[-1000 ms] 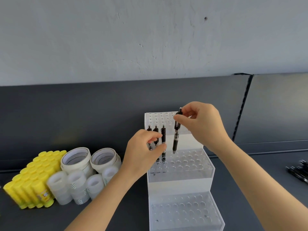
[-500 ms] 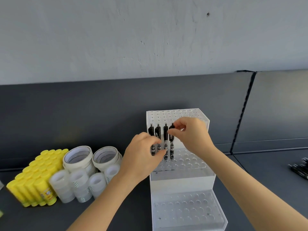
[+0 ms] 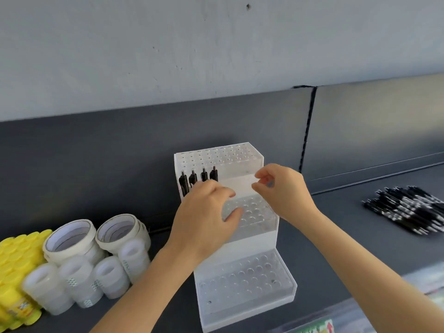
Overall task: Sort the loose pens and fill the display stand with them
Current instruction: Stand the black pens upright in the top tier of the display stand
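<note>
Four pens (image 3: 198,176) stand at the left of the display stand (image 3: 247,284), on its middle step. The left hand (image 3: 204,219) and right hand (image 3: 283,191) hover empty, fingers loosely curled. The next move is likely a reach right for the loose pens (image 3: 408,212).

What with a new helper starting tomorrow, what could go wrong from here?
1. The left hand lies right in front of the four standing pens; drawing it back carelessly could tilt them or pull them out.
2. The right hand hangs over the clear display stand; swinging toward the loose pen pile, its wrist might knock the light-looking stand askew.
</note>
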Demonstrator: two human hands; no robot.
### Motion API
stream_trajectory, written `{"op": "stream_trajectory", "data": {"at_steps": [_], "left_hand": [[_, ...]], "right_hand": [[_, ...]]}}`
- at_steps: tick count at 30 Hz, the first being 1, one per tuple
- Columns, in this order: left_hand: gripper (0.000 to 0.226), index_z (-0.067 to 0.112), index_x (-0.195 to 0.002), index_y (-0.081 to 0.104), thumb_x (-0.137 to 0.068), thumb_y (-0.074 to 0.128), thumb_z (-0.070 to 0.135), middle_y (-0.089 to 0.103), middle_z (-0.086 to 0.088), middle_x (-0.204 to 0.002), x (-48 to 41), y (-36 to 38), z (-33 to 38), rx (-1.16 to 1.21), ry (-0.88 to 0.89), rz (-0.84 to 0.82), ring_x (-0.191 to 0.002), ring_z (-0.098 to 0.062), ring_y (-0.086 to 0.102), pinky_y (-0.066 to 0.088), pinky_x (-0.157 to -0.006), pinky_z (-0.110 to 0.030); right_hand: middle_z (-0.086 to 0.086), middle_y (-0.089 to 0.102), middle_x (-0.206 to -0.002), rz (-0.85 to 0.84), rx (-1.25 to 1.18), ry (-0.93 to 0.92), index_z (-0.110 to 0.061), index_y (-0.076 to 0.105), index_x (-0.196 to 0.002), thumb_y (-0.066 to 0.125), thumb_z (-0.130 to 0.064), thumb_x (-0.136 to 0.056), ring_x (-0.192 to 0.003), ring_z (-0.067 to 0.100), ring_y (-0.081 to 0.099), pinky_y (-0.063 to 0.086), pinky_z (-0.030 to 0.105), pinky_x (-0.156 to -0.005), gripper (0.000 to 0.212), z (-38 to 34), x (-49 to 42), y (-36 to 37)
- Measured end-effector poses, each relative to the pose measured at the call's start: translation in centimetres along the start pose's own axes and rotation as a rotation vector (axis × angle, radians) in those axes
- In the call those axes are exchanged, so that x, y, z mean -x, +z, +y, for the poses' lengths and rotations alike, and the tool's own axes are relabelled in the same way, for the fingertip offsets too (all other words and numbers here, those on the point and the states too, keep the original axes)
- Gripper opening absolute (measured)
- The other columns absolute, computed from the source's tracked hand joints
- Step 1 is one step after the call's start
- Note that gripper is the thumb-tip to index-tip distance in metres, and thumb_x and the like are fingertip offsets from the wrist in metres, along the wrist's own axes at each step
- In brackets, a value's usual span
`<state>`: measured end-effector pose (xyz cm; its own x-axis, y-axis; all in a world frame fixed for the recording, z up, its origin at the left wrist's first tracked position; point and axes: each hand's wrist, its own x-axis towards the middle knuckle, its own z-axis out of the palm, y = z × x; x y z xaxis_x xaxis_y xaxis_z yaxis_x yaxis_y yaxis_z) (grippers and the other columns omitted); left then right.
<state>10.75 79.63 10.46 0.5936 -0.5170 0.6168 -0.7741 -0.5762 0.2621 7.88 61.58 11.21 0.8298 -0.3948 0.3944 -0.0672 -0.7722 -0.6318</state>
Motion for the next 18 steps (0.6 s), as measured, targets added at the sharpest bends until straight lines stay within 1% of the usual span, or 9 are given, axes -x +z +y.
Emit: {"op": "stream_trajectory", "data": {"at_steps": [2,3,5,6,9,11,14,18], "left_hand": [[0.029,0.016,-0.101,0.072,-0.082,0.065,0.037,0.064,0.004,-0.094,-0.5,1.1,1.7,0.009,0.071,-0.040,-0.095,-0.017,0.057,0.044,-0.076,-0.025],[0.029,0.015,-0.099,0.072,-0.080,0.063,0.036,0.064,0.003,-0.091,-0.7,1.7,2.7,0.014,0.098,-0.059,-0.092,-0.020,0.059,0.048,-0.075,-0.029],[0.029,0.015,-0.095,0.072,-0.079,0.060,0.036,0.064,0.002,-0.088,-1.2,3.0,4.7,0.014,0.145,-0.086,-0.088,-0.022,0.060,0.052,-0.071,-0.033],[0.029,0.016,-0.096,0.072,-0.081,0.059,0.037,0.063,0.003,-0.089,-1.5,3.7,5.8,0.012,0.164,-0.106,-0.089,-0.021,0.059,0.052,-0.072,-0.033],[0.030,0.019,-0.110,0.066,-0.091,0.054,0.040,0.059,0.005,-0.104,-2.5,5.9,8.9,0.019,0.195,-0.222,-0.102,-0.018,0.051,0.046,-0.083,-0.032],[0.032,0.021,-0.115,0.062,-0.094,0.050,0.042,0.056,0.006,-0.110,-3.3,7.3,11.0,0.012,0.214,-0.270,-0.108,-0.015,0.047,0.045,-0.087,-0.031],[0.034,0.021,-0.118,0.059,-0.096,0.047,0.043,0.054,0.007,-0.113,-4.3,10.3,14.1,0.006,0.214,-0.347,-0.112,-0.013,0.045,0.045,-0.088,-0.031],[0.033,0.021,-0.119,0.059,-0.096,0.046,0.042,0.053,0.008,-0.114,-6.1,15.6,18.6,-0.004,0.167,-0.439,-0.109,-0.011,0.046,0.047,-0.086,-0.031]], "right_hand": [[-0.009,0.061,-0.087,0.012,0.022,0.071,-0.016,0.066,-0.104,0.062,-0.021,-0.089,-0.077,0.009,0.055,0.042,0.017,-0.064,0.016,1.9,0.8,-1.2],[-0.008,0.062,-0.089,0.011,0.018,0.110,-0.016,0.066,-0.104,0.061,-0.020,-0.090,-0.077,0.011,0.056,0.046,0.022,-0.065,0.015,3.0,1.3,-1.9],[-0.006,0.063,-0.092,0.007,-0.002,0.182,-0.017,0.065,-0.104,0.060,-0.018,-0.090,-0.074,0.012,0.057,0.051,0.026,-0.065,0.015,5.3,2.1,-3.1],[-0.006,0.063,-0.092,0.007,-0.002,0.212,-0.017,0.065,-0.104,0.059,-0.018,-0.090,-0.075,0.012,0.058,0.051,0.026,-0.066,0.015,6.6,2.4,-3.8],[-0.006,0.062,-0.093,0.011,0.034,0.278,-0.016,0.064,-0.106,0.060,-0.018,-0.090,-0.082,0.013,0.059,0.047,0.024,-0.069,0.017,10.4,2.9,-6.0],[-0.006,0.062,-0.091,0.017,0.038,0.318,-0.015,0.065,-0.105,0.060,-0.018,-0.091,-0.076,0.012,0.058,0.044,0.024,-0.066,0.016,13.1,3.0,-7.5],[-0.005,0.063,-0.093,-0.006,0.063,0.360,-0.014,0.064,-0.107,0.059,-0.018,-0.091,-0.072,0.013,0.058,0.044,0.023,-0.064,0.016,17.4,3.2,-9.8],[-0.006,0.063,-0.090,-0.033,0.089,0.384,-0.015,0.064,-0.105,0.060,-0.019,-0.092,-0.084,0.013,0.060,0.048,0.024,-0.066,0.015,23.7,2.8,-13.9]]}}
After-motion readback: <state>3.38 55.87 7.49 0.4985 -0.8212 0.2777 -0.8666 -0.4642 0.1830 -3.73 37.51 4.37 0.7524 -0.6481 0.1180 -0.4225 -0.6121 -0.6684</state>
